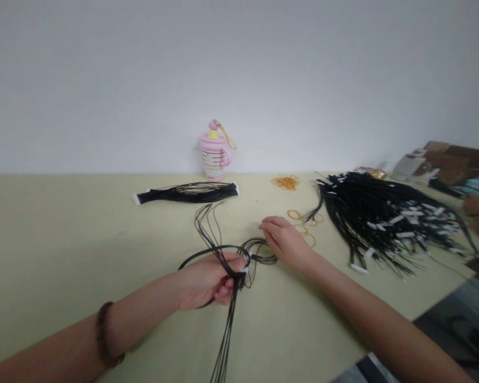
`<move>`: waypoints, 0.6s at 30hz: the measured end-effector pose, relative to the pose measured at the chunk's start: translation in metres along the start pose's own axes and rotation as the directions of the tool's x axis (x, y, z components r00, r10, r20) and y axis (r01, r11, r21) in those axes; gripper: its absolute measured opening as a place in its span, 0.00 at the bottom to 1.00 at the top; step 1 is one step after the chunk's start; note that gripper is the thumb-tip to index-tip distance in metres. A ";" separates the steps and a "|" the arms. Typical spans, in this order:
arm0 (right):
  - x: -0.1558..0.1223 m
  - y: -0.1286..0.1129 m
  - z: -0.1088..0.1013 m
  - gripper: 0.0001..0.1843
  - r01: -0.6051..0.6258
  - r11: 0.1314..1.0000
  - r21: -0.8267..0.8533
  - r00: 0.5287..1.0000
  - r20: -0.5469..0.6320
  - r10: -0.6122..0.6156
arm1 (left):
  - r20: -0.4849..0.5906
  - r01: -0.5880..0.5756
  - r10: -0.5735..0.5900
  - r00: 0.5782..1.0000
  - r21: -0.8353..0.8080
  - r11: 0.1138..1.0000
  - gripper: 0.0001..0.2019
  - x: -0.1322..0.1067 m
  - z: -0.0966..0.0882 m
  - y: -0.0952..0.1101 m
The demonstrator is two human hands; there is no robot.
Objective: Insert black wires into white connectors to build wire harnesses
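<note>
Black wire harness (pixel 235 275) sits mid-counter (pixel 64 239), in the left hand (pixel 213 276); clock positions below centre on that hand. Left fingers grasp the harness near a white connector (pixel 244 270). Thin strands run to 6 o'clock, out of frame; another bunch sticks up toward 11. Thicker black loop shows above and below the hand.

Right hand (pixel 285 242) at 2 o'clock, fingers bent, just beside the harness's curled wire loops. Can't tell if those fingers grip anything.

Second harness (pixel 187 193) lies flat at 11 o'clock, white connectors at both ends. Lidded striped mug (pixel 213 157) upright at 12, by the wall (pixel 104 80). Rubber band pile (pixel 286 182) at 1; some loose bands nearer, at 2. Big harness heap (pixel 363 202) between 2 and 3, cardboard boxes (pixel 447 162) beyond it. Another person's hand (pixel 477 205) near 3, at frame edge. Brown bracelet (pixel 102 335) on left wrist.
</note>
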State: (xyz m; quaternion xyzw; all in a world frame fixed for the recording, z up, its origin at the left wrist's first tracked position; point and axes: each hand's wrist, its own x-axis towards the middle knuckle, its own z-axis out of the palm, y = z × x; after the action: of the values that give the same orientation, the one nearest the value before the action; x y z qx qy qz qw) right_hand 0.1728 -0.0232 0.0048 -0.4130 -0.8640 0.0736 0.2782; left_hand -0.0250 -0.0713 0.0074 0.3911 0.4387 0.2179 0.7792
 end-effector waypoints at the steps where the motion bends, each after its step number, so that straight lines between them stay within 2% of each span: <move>1: -0.001 -0.001 0.002 0.14 0.013 0.998 -0.055 1.000 0.008 -0.012 | 0.001 -0.012 0.012 1.000 -0.003 1.000 0.11 0.000 0.000 -0.001; 4: -0.002 -0.005 0.011 0.14 -0.014 0.998 -0.055 1.000 0.009 0.014 | 0.026 -0.050 0.051 0.998 -0.017 0.999 0.12 -0.001 -0.002 -0.002; 8: 0.000 -0.007 0.024 0.13 -0.066 0.997 -0.031 0.996 -0.056 0.064 | 0.032 -0.076 0.077 0.997 -0.037 0.996 0.12 -0.001 -0.004 -0.004; 13: 0.006 0.003 0.017 0.13 -0.116 0.993 0.009 0.980 -0.164 0.116 | 0.017 -0.101 0.103 0.995 -0.071 0.992 0.13 0.000 -0.003 -0.005; 15: 0.005 0.001 0.008 0.12 -0.092 0.996 0.009 0.971 -0.221 0.092 | -0.021 -0.113 0.111 0.994 -0.086 0.990 0.12 0.000 -0.001 -0.004; 18: -0.001 -0.015 -0.002 0.09 0.059 0.998 0.018 0.947 -0.316 -0.051 | -0.078 -0.107 0.099 0.992 -0.105 0.989 0.12 0.001 0.003 -0.003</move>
State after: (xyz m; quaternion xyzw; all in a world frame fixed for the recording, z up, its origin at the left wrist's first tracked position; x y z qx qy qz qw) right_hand 0.1644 -0.0346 0.0116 -0.3915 -0.8186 0.0104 0.4202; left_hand -0.0219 -0.0736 0.0050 0.3620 0.4332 0.2957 0.7706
